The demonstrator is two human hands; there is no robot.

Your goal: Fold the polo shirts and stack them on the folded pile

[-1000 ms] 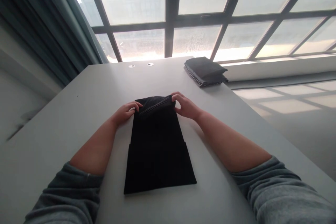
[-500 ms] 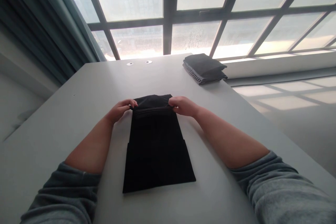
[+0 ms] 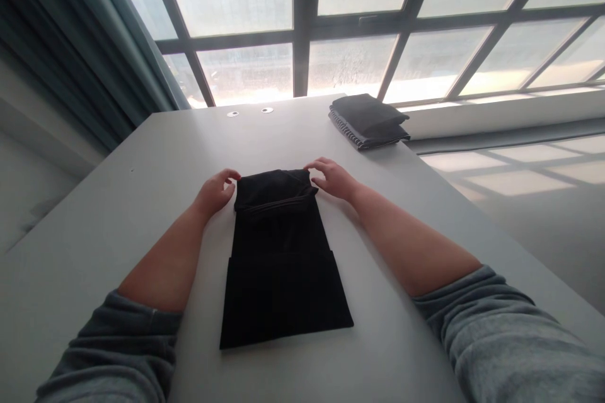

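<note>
A black folded garment (image 3: 278, 289) lies flat on the white table, its long side running away from me. Its far end is turned over toward me, making a thick flap with a seamed edge across it. At the flap's far left corner is my left hand (image 3: 215, 192), thumb and fingers apart, a fingertip at the cloth. My right hand (image 3: 333, 177) is at the far right corner with its fingers spread, the fingertips at or just touching the edge. Neither hand grips the cloth.
A stack of folded dark cloth (image 3: 368, 119) sits at the table's far right edge. Two googly-eye stickers (image 3: 267, 110) are near the back edge of the white table (image 3: 189, 138). Beyond stand a paned window (image 3: 354, 63) and, at left, a grey-blue curtain (image 3: 94, 31).
The garment's far flap has come down further toward me and now lies lower. Both hands have let go of its edge and moved slightly back to the far corners, fingers opened.
</note>
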